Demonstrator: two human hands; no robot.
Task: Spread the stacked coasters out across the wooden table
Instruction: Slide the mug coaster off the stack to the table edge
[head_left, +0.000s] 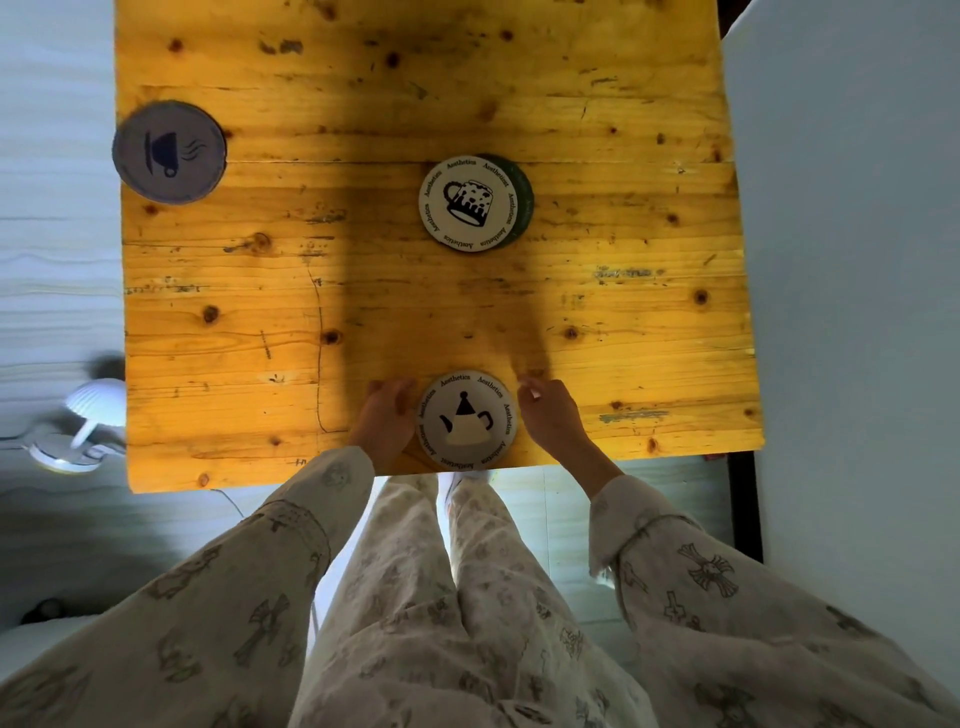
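Note:
A white coaster with a teapot drawing (466, 420) lies flat at the near edge of the wooden table (363, 270). My left hand (384, 421) curls against its left rim and grips it. My right hand (550, 415) is just off its right rim, fingers loosely bent and holding nothing. Farther back, a white mug-print coaster (467, 203) lies on top of a dark green coaster (524, 200), shifted so the green rim shows on the right. A grey coaster with a steaming cup (169, 151) sits at the table's far left edge and slightly overhangs it.
A white mushroom-shaped lamp (96, 405) stands beside the table's left edge. A pale white surface (857, 260) runs along the right side. My patterned sleeves and trousers fill the bottom of the view.

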